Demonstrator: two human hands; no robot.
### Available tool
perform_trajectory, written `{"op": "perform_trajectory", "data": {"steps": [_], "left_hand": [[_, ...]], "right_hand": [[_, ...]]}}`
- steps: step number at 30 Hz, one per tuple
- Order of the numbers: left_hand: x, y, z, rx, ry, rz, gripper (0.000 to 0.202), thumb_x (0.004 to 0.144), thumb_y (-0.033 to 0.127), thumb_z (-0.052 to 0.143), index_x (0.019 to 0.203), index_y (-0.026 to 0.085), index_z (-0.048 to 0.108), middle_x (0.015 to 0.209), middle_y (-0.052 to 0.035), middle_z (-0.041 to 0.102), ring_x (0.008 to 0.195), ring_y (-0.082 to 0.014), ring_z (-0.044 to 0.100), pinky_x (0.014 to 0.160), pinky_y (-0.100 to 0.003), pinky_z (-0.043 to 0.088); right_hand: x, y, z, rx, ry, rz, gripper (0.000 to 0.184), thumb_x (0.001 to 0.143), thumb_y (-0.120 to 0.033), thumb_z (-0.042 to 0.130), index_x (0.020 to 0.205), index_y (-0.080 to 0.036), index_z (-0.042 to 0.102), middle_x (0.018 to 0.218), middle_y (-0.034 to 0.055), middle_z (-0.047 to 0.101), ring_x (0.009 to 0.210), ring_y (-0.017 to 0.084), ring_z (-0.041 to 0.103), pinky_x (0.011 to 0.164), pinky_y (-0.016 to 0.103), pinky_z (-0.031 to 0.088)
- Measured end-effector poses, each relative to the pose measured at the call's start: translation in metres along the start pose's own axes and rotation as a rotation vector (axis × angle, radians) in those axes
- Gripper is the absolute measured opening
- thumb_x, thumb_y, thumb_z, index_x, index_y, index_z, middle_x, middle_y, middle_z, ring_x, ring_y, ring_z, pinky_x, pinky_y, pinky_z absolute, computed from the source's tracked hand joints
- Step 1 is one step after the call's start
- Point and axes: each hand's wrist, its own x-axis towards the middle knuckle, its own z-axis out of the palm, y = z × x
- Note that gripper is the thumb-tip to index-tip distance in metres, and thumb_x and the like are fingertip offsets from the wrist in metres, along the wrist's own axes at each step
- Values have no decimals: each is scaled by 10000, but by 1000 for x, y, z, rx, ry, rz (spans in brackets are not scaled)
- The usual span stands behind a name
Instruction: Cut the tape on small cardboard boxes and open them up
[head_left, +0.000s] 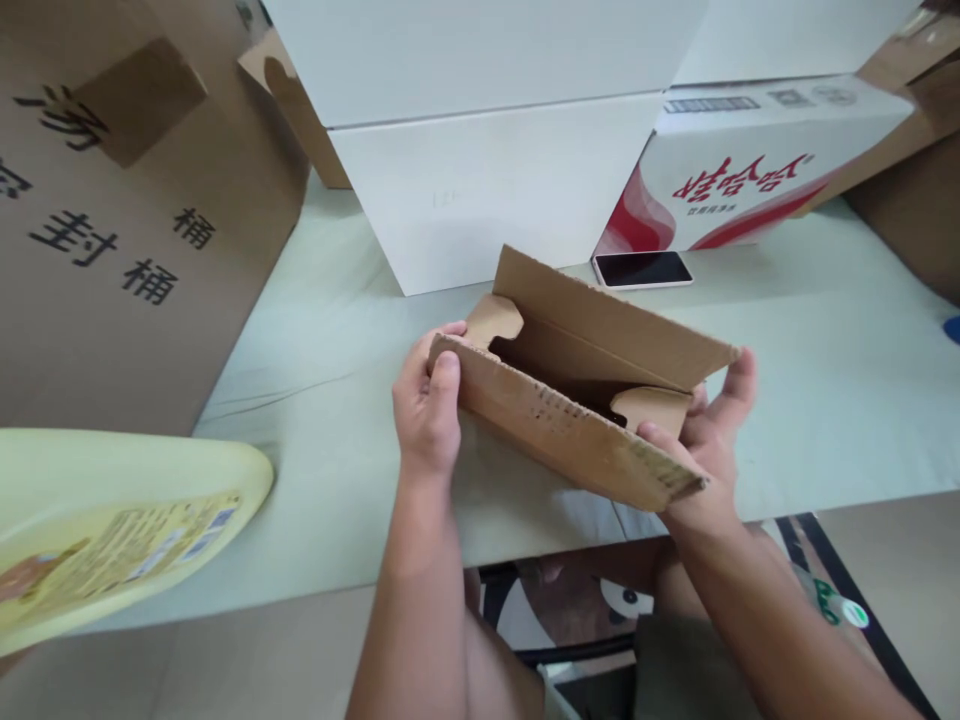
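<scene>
I hold a small brown corrugated cardboard box (577, 430) above the near edge of the pale table (825, 400). The box is tilted, its lid flap standing open and two rounded side tabs folded inward. My left hand (427, 410) grips the left end, thumb pressed on the front wall. At the right end, my right hand (709, 425) cups the box, with the thumb on the front corner and the fingers spread behind the flap. The inside of the box is dark and I cannot see anything in it.
A large brown carton with black characters (127, 230) stands at left. Two stacked white boxes (487, 150) and a red-and-white carton (750, 170) stand behind. A phone (643, 269) lies face up near them. A yellow package (112, 530) lies at the near left.
</scene>
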Motion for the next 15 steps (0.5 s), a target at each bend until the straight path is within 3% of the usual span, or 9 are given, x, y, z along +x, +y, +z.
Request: {"op": "perform_trajectory", "data": {"steps": [3, 5, 7, 10, 15], "left_hand": [[2, -1, 1, 79, -4, 10, 466, 887, 674, 675, 1010, 237, 784, 1130, -75, 788, 1083, -264, 722, 975, -379, 558], [3, -2, 3, 98, -13, 28, 467, 891, 678, 670, 1015, 241, 777, 1097, -69, 792, 1046, -253, 729, 937, -370, 571], [2, -2, 5, 83, -12, 55, 448, 897, 666, 673, 1009, 243, 771, 1083, -63, 795, 1035, -244, 731, 922, -358, 574], [0, -2, 7, 56, 4, 70, 427, 907, 642, 677, 1021, 240, 765, 1086, -59, 797, 1026, -231, 728, 901, -337, 573], [-2, -1, 9, 46, -30, 28, 409, 917, 624, 663, 1009, 233, 741, 1085, -70, 792, 1013, -236, 728, 887, -341, 582]], "right_hand": [[6, 9, 2, 43, 19, -100, 635, 756, -401, 815, 1323, -376, 529, 1273, 25, 611, 1114, 242, 632, 949, 427, 545], [10, 13, 5, 60, 15, -163, 414, 769, -475, 801, 1085, -298, 601, 1237, 39, 630, 1168, 258, 610, 1019, 455, 504], [12, 16, 9, 102, 14, -210, 423, 765, -582, 776, 972, -270, 578, 1170, 52, 637, 1120, 263, 615, 1004, 460, 496], [13, 19, 14, 156, 38, -235, 465, 766, -660, 728, 948, -267, 559, 1078, 50, 607, 1004, 241, 604, 935, 426, 496], [14, 28, 9, 152, 50, -220, 319, 778, -492, 708, 966, -271, 576, 1024, 9, 527, 948, 193, 538, 965, 388, 458]]}}
